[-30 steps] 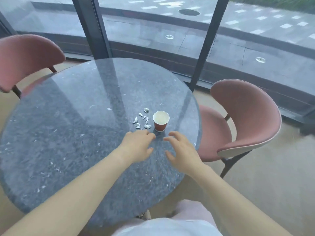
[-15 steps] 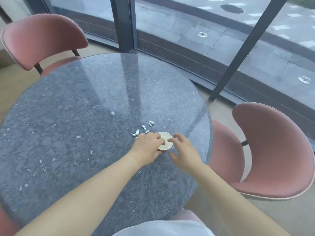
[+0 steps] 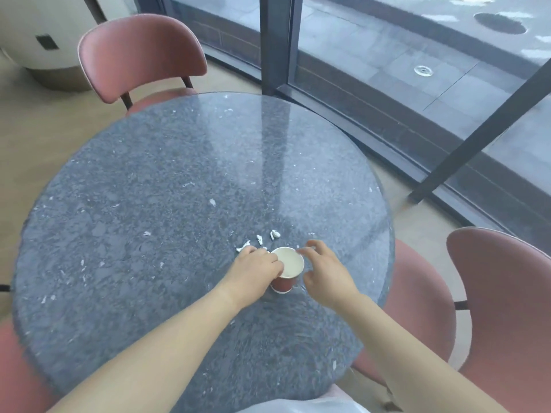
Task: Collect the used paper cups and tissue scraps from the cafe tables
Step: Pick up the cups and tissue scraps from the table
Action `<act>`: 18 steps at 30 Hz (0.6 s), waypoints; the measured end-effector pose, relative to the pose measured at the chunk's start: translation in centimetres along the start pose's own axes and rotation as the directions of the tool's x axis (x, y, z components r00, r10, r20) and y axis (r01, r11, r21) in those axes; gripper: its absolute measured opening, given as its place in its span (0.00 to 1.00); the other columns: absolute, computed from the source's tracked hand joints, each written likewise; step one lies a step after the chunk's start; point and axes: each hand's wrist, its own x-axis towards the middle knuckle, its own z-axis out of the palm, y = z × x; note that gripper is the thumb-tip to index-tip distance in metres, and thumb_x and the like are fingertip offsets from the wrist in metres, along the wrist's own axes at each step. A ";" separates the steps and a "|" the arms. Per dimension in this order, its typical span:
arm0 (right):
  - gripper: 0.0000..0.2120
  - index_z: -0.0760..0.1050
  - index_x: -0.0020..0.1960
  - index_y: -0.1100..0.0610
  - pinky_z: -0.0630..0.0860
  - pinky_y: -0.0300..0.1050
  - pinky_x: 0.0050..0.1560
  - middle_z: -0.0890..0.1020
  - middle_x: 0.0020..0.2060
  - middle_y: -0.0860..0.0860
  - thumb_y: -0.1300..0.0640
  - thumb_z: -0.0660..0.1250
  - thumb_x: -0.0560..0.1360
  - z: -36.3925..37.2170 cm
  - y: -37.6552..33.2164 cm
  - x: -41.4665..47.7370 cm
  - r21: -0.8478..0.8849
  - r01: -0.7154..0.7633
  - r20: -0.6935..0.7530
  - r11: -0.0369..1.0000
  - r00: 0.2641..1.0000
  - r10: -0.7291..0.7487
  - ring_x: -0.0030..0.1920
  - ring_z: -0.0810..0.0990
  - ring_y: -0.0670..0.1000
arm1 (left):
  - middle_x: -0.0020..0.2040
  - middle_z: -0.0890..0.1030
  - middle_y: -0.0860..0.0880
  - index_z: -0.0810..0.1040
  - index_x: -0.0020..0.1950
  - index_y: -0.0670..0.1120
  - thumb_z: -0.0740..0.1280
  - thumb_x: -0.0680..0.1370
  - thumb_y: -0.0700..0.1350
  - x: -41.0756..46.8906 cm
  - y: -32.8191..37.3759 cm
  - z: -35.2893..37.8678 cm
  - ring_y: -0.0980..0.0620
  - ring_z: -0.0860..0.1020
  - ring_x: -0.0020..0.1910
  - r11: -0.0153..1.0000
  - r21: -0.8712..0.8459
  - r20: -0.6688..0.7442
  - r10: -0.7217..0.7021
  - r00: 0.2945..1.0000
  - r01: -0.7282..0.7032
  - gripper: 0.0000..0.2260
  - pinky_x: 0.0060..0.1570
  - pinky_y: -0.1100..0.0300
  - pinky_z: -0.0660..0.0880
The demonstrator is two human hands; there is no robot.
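Flanking the paper cup (image 3: 288, 265): left hand (image 3: 253, 271) sits knuckles-up against the cup's left wall, grip curled round it. Right hand (image 3: 326, 274) forms a wide C just right of the cup, grip holding nothing; contact unclear. Cup stands upright on the counter (image 3: 149, 204). Tissue scraps (image 3: 259, 239) lie just beyond-left of the cup. A second ago both hands were short of the cup, not touching it.
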 end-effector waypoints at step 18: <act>0.19 0.66 0.66 0.54 0.74 0.49 0.51 0.65 0.66 0.50 0.59 0.60 0.75 1.5 -3.2 7.6 -0.027 0.119 0.042 0.993 0.992 -0.118 0.62 0.69 0.53 | 0.43 0.81 0.49 0.79 0.45 0.48 0.67 0.73 0.41 -1.2 -9.8 -2.3 0.45 0.78 0.46 0.960 -0.140 -0.214 -0.270 0.939 0.244 0.04 0.50 0.53 0.69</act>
